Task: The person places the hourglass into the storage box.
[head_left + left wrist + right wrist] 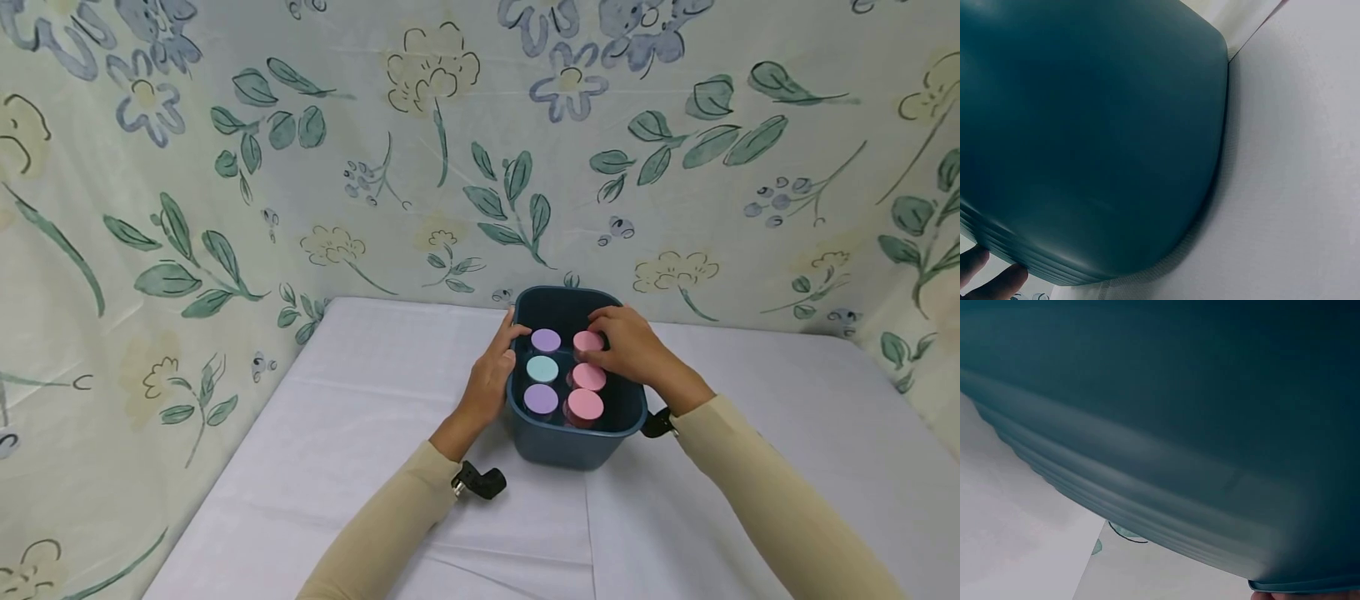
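A dark blue plastic bin [577,446] holds several round containers standing upright in two rows. My right hand [626,346] reaches over the right rim and pinches the farthest pink-lidded container [587,340] between thumb and fingers. Nearer in that row stand a second pink-lidded container [588,377] and a third pink-lidded container [585,407]. The left row has a far purple lid [546,340], a light teal lid [542,369] and a near purple lid [541,399]. My left hand [489,379] grips the bin's left rim, two fingertips [1007,281] against its outer wall in the left wrist view.
The bin stands on a white cloth-covered table [360,400], near its back edge. Behind the table hangs a floral curtain [420,192], which also runs along the left side. A black wrist camera [480,482] sits below the left hand.
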`<state>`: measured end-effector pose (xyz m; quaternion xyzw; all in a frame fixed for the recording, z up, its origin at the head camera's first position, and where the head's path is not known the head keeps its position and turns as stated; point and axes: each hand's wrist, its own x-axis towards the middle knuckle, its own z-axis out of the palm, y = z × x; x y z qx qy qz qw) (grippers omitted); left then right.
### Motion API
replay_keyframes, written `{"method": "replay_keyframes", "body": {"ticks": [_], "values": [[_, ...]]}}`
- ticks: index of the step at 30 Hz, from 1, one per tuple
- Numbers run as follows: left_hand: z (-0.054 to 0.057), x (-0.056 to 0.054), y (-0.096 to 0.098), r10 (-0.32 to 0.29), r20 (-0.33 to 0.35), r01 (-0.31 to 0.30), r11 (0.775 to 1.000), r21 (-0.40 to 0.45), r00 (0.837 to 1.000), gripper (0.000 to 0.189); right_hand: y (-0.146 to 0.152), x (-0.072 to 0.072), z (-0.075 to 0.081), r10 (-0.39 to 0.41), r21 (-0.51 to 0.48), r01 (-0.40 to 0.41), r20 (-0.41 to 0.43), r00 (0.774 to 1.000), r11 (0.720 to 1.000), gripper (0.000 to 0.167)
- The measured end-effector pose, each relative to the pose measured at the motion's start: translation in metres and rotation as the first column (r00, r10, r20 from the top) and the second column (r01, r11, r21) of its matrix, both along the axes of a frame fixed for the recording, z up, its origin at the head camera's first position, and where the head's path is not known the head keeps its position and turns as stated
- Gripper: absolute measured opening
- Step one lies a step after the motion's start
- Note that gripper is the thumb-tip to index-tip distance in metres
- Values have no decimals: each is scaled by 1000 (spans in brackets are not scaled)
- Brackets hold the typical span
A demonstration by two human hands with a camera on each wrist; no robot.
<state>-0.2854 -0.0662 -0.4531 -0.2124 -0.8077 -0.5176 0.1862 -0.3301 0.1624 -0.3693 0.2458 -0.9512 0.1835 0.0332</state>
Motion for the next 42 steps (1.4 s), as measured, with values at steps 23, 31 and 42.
{"method": "replay_keyframes", "body": {"ticks": [23,31,42], "values": [[-4,1,-2,6,10,-5,1000,-13,1000,46,0,1,-3,53,16,-53,4,999,998,48],[-2,2,-2,-15,-13,15,1000,19,1000,46,2,5,-2,50,-21,-50,-4,999,999,50],[-1,0,-7,-35,-23,35,999,-15,999,48,4,7,-3,40,-117,-37,23,999,993,47]]}}
